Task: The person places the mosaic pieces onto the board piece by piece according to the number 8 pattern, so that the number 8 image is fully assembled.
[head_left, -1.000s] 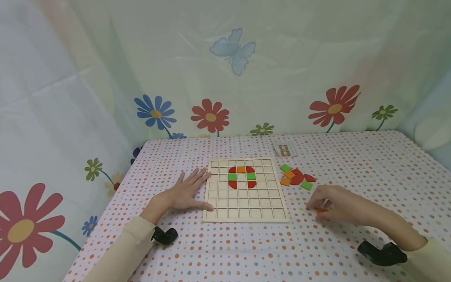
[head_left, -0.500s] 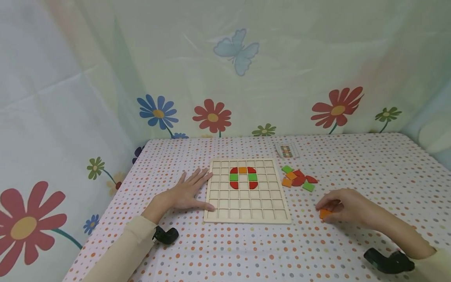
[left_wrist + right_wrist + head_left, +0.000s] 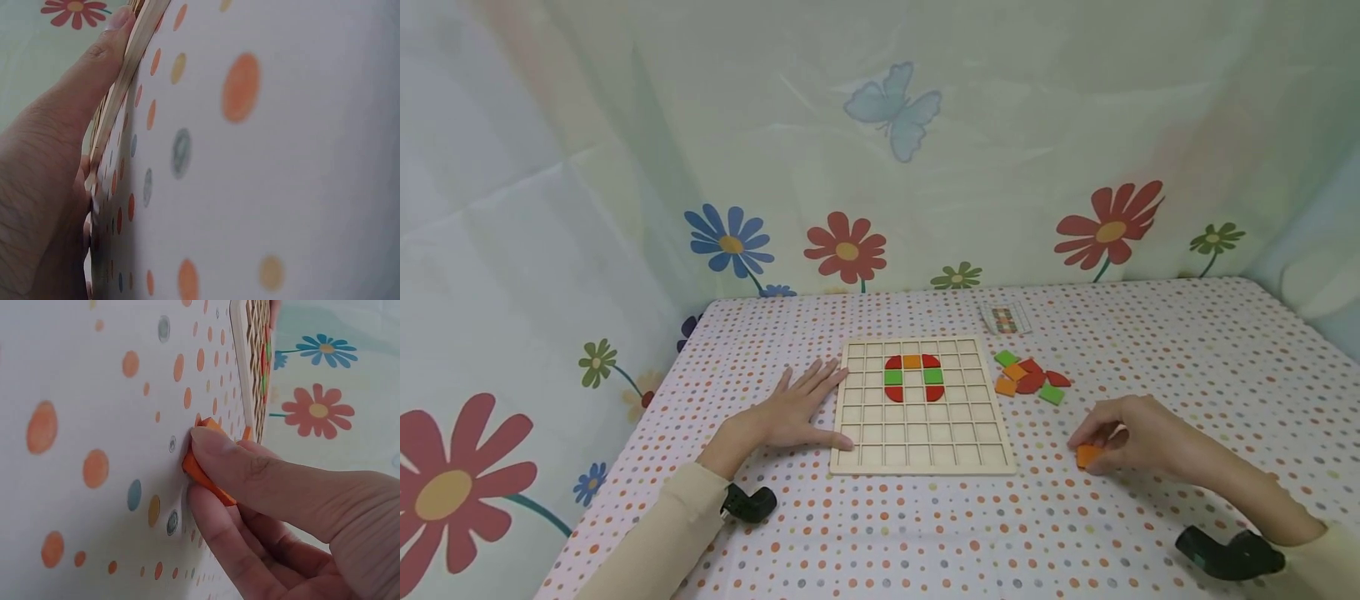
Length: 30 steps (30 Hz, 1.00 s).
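Observation:
My right hand [image 3: 1138, 437] pinches an orange square tile [image 3: 1087, 456] between thumb and fingers, low over the cloth to the right of the board. In the right wrist view the thumb covers part of the orange tile [image 3: 203, 472]. The wooden grid board [image 3: 928, 433] lies flat in the middle, with red quarter-round, green and orange pieces set in its upper cells. My left hand [image 3: 793, 410] lies with fingers spread at the board's left edge. Its thumb [image 3: 103, 59] rests on the rim in the left wrist view.
Right of the board lies a loose pile of red pieces [image 3: 1030, 382], green and orange tiles, some overlapping. Behind it is a small printed pattern card [image 3: 1004, 319]. A dotted cloth [image 3: 895, 542] covers the table, and a flowered curtain [image 3: 985, 183] hangs behind.
My right hand has shifted slightly to the right, and more of the orange tile shows in its fingers. The left hand stays at the board's edge.

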Available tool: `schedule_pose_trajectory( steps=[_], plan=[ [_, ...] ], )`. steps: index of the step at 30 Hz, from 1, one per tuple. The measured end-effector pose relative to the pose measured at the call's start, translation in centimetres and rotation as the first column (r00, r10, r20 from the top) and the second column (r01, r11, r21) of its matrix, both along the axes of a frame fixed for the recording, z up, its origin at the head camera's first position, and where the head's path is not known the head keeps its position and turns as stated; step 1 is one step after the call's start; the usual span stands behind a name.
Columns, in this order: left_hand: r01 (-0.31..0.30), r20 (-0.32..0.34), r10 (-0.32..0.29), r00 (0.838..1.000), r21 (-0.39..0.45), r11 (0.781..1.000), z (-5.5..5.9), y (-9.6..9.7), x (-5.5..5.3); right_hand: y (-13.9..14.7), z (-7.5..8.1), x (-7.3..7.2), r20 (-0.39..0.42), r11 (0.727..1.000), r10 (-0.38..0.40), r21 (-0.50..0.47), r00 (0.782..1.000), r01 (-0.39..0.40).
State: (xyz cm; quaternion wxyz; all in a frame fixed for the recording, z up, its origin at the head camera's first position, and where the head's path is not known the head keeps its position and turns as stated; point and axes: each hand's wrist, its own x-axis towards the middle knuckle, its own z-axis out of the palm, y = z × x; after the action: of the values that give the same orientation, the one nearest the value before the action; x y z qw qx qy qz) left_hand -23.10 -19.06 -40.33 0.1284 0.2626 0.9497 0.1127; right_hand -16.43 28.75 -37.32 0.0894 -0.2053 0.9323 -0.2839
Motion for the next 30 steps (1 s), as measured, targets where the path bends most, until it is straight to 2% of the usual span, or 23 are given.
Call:
schedule_pose_trajectory(
  steps=[4,10,17,20,26,30],
  plan=[
    [-0.005,-0.001,0.005,1.000,-0.002,1.000,0.0,-0.1,0.0,-0.3,0.1,-0.1,-0.011,1.000,0.002,0.001,1.000,-0.002],
    [-0.007,-0.006,0.008,1.000,0.001,1.000,0.1,-0.3,0.1,-2.2,0.9,-0.8,-0.127,0.999,0.038,-0.030,0.991,-0.042],
    [-0.010,0.001,0.010,1.000,-0.002,1.000,0.2,-0.1,0.1,-7.2,2.6,-3.2,-0.215,0.986,0.124,-0.083,0.969,-0.144],
    [-0.009,0.010,0.009,1.000,-0.002,1.000,0.2,0.0,0.0,-9.7,3.0,-4.4,-0.227,0.977,0.151,-0.111,0.962,-0.180],
    [-0.010,0.010,0.010,1.000,-0.009,1.000,0.3,0.2,0.1,-13.7,1.8,-6.6,-0.201,0.959,0.182,-0.181,0.963,-0.219],
    [-0.013,0.011,0.013,1.000,-0.016,1.000,0.2,0.2,0.1,-15.7,0.6,-7.7,-0.201,0.959,0.184,-0.179,0.962,-0.221]
  ],
)
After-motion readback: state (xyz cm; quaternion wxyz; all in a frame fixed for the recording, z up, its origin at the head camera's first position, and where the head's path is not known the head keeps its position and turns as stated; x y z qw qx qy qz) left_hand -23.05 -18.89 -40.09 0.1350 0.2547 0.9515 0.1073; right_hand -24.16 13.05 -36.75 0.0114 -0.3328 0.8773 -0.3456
